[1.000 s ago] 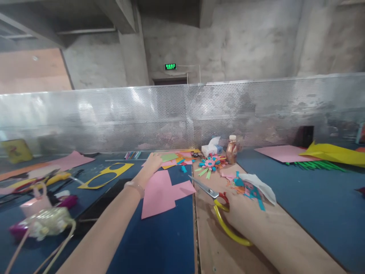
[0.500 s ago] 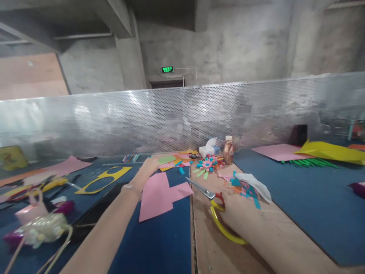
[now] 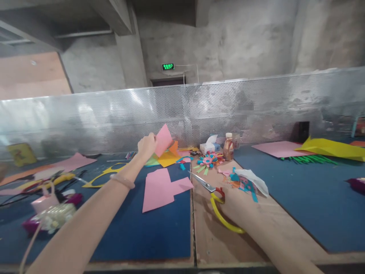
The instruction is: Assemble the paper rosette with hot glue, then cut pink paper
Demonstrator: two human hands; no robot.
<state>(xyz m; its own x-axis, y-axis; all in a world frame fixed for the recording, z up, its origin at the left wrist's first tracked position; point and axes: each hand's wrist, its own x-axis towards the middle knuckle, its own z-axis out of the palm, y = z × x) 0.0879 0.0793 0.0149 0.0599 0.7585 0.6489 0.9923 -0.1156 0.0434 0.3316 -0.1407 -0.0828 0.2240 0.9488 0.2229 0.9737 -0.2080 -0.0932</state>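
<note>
a: what's in the left hand (image 3: pixel 147 146)?
b: a pink sheet (image 3: pixel 164 139) — straight-edged, tilted up above the orange paper (image 3: pixel 169 157).
a: and the right hand (image 3: pixel 236 205)?
b: it grips yellow-and-red-handled scissors (image 3: pixel 210 188), blades nearly together, tips pointing forward and left.
a: any room?
b: yes — blue worktop (image 3: pixel 142 239) stretches between the cut pink piece (image 3: pixel 158 192) and its near edge.

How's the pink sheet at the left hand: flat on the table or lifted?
Lifted: the left hand grips the pink sheet, which stands tilted above the table.
</note>
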